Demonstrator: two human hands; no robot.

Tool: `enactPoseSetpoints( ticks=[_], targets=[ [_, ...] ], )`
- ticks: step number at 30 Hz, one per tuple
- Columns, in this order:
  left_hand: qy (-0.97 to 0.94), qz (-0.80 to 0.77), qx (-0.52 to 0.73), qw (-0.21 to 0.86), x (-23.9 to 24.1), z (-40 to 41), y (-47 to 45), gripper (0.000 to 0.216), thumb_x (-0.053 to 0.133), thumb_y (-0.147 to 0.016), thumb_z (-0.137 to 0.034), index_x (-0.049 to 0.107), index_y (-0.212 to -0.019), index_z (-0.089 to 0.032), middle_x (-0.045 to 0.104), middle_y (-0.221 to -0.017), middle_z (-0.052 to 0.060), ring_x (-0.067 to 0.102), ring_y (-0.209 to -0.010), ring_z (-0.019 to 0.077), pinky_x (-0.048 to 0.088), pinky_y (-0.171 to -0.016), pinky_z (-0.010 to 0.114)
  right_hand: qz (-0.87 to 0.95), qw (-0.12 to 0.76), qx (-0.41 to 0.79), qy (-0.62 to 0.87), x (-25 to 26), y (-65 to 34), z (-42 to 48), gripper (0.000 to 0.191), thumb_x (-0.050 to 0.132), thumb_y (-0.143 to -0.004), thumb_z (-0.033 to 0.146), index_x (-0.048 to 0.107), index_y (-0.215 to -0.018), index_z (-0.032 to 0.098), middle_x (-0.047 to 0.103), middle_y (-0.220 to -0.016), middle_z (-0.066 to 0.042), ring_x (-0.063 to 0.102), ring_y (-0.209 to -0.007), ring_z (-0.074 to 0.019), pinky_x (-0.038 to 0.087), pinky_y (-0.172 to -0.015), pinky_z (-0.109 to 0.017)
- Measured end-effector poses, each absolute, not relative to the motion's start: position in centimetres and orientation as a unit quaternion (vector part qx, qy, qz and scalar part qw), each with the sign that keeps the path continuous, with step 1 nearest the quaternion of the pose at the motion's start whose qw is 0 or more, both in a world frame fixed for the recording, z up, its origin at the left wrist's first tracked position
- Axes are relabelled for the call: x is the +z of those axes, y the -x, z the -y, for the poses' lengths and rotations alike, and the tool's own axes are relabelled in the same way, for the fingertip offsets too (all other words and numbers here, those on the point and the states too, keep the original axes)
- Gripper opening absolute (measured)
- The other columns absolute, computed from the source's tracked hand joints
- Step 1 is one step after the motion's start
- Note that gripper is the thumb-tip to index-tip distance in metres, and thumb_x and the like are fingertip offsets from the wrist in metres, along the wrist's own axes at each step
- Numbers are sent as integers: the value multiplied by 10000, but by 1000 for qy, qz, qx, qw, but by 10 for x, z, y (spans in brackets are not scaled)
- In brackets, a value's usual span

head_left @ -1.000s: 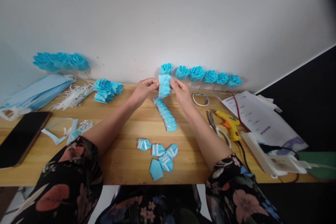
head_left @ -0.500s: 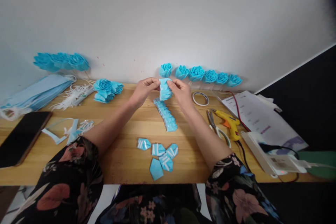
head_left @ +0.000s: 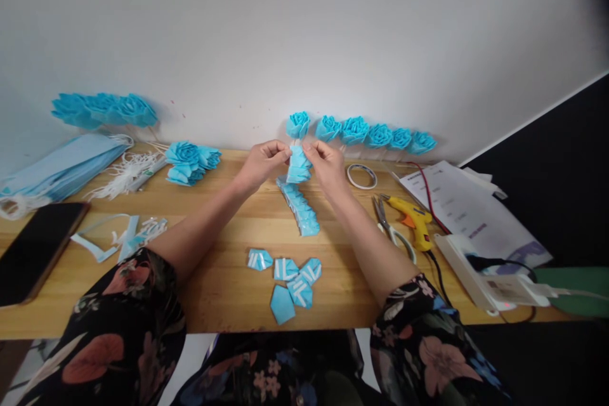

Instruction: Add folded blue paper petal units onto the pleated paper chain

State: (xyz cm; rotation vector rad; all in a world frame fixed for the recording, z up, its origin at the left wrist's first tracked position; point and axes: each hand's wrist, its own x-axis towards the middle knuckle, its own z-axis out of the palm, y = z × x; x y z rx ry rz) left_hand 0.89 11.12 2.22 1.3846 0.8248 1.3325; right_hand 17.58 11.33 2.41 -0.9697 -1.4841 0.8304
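At a wooden table (head_left: pixel 228 216), a person's left hand (head_left: pixel 261 163) and right hand (head_left: pixel 327 165) pinch the top of a blue paper strip (head_left: pixel 299 168) between thumbs and fingertips. Both hands are closed on it, raised just above the tabletop at ctr, near the wall. The strip's pleated tail hangs down and lies on the wood btwn the forearms. Nearer the front edge lie loose blue paper pieces (head_left: pixel 287 280), some w/ white tape bands, touching or overlapping one another. A row of blue paper roses (head_left: pixel 366 132) leans along the wall behind the hands. A tape roll (head_left: pixel 361 176) sits just right of the right hand. Further right: scissors (head_left: pixel 391 228), a yellow glue gun (head_left: pixel 415 221), a white power strip (head_left: pixel 485 273). A dark phone (head_left: pixel 35 250) lies at far left. The pale stack beyond it looks like face masks (head_left: pixel 61 165), though the view there is too soft to be sure.
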Motion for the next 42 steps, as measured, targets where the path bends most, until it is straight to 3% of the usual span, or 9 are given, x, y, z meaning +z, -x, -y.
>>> enactPoseSetpoints(
  ticks=[2,7,14,17,25,32,38,42],
  targets=[
    [-569,-346,556,498,22,-112,-8,418,822,-675,-546,657,-686,-162,644,-670,10,566,-650,129,475,-704,270,629,552,355,415,24,-177,-115,505,603,-843,642,472,-612,212,382,-606,46,377,-610,-110,329,-594,-270],
    [-560,-353,568,490,19,-113,-7,388,807,-702,-522,657,-676,-165,652,-678,15,572,-666,134,473,-723,273,625,551,388,394,31,-179,-115,471,583,-846,665,649,-770,205,580,-744,0,521,-742,-141,427,-712,-277],
    [-569,-313,555,520,15,-114,-7,444,710,-801,-584,669,-718,-149,646,-707,23,597,-712,140,492,-758,274,620,548,367,425,35,-178,-113,404,703,-766,567,613,-645,193,497,-609,37,436,-625,-112,370,-600,-258],
    [-567,-318,550,525,15,-114,-7,424,757,-764,-563,680,-731,-147,654,-714,17,597,-716,135,494,-762,268,613,557,365,425,34,-178,-114,395,710,-758,557,618,-654,187,513,-619,37,442,-639,-110,365,-600,-252],
    [-567,-333,551,513,17,-114,-6,375,812,-699,-504,668,-691,-157,654,-678,12,582,-673,136,486,-717,274,625,563,363,401,30,-180,-116,519,603,-845,652,509,-603,203,438,-626,30,429,-649,-115,373,-644,-267],
    [-541,-323,574,523,11,-119,-6,390,796,-724,-515,646,-719,-155,638,-694,0,575,-676,116,486,-733,262,615,565,389,389,33,-181,-115,485,621,-839,624,567,-607,201,522,-657,13,489,-681,-125,423,-690,-273],
    [-538,-318,575,529,12,-120,-5,380,787,-730,-504,637,-717,-155,619,-690,-3,568,-678,112,488,-731,256,586,533,458,403,32,-181,-117,296,766,-699,491,707,-717,201,621,-694,14,539,-696,-133,472,-720,-287],
    [-539,-312,575,531,12,-119,-6,384,717,-803,-520,641,-722,-153,628,-704,6,585,-692,116,492,-729,253,574,549,443,415,28,-179,-120,256,757,-687,451,721,-713,199,620,-675,20,541,-678,-129,471,-698,-283]
  ],
)
